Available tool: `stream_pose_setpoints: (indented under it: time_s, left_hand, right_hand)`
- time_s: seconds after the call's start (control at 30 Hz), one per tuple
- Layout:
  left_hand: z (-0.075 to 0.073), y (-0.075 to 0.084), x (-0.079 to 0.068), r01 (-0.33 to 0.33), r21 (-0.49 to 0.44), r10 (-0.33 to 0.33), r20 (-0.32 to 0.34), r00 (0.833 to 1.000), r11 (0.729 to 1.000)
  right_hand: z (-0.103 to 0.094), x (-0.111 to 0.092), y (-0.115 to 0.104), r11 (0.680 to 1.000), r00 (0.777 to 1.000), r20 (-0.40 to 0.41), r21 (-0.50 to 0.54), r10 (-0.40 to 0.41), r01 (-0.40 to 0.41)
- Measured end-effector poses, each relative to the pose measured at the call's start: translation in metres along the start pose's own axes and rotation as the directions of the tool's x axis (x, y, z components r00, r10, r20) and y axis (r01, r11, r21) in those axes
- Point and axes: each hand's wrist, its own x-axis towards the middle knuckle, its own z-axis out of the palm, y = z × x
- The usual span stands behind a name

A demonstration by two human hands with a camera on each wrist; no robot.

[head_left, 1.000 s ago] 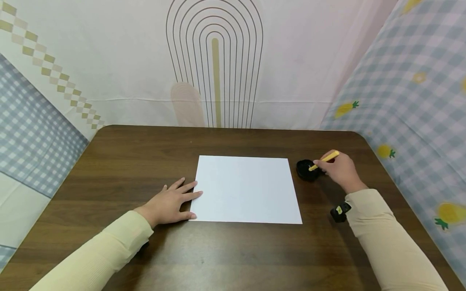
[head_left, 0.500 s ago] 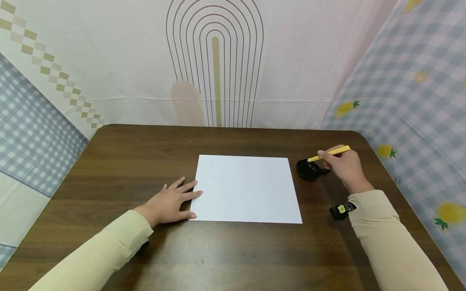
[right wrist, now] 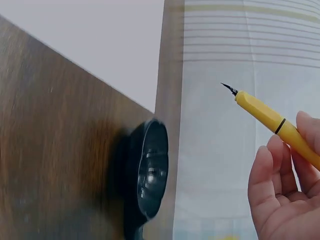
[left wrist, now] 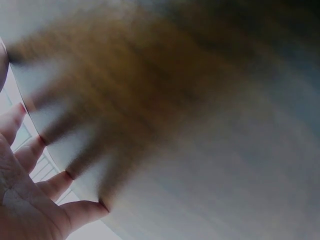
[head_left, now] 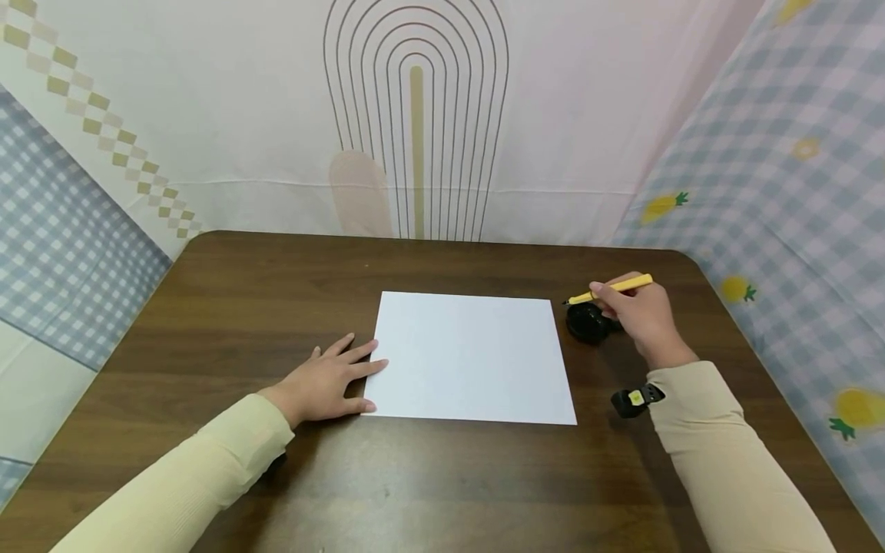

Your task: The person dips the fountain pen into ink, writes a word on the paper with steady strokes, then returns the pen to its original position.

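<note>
Dark brown wooden table (head_left: 442, 476) fills the lower half of the head view, backed by a pale cloth printed with a tall arch of thin nested lines at top centre; blue-and-white checked fabric with small yellow pineapples hangs along the right edge.

At the centre of the frame lies a blank white sheet of paper (head_left: 472, 357). The left hand (head_left: 330, 381) rests flat at the sheet's left edge, fingers straight and spread, with the fingertips on the paper. The left wrist view is badly blurred and shows only spread fingers against a pale surface.

At centre right, the right hand (head_left: 639, 313) pinches a yellow pen (head_left: 608, 289) between thumb and fingers. The pen lies nearly level, its dark tip pointing left, just above a small round black ink dish (head_left: 588, 322) that sits just beside the paper's upper right corner. In the right wrist view the nib (right wrist: 229, 88) is clearly in the air, apart from the dish (right wrist: 150, 175).

A second ago the pen tip was down in the dish; half a second ago it had lifted out. Now it has swung further left, toward the paper's corner, so the dipping looks finished and the pen seems to be travelling to the sheet. The left hand and the paper have not moved. The head camera has shifted slightly.
</note>
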Motion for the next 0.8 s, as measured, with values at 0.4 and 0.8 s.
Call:
stream_pose_setpoints:
  time_s: [0.4, 0.8]
  left_hand:
    - [-0.001, 0.001, 0.000, 0.004, -0.001, -0.004, 0.000, 1.000, 1.000]
    - [-0.003, 0.001, -0.001, 0.007, -0.016, -0.007, 0.005, 1.000, 1.000]
  right_hand:
    - [0.023, 0.000, -0.008, 1.000, 1.000, 0.008, 0.023, 0.005, -0.005]
    - [0.047, 0.005, -0.010, 0.997, 0.998, 0.047, 0.070, 0.036, -0.039]
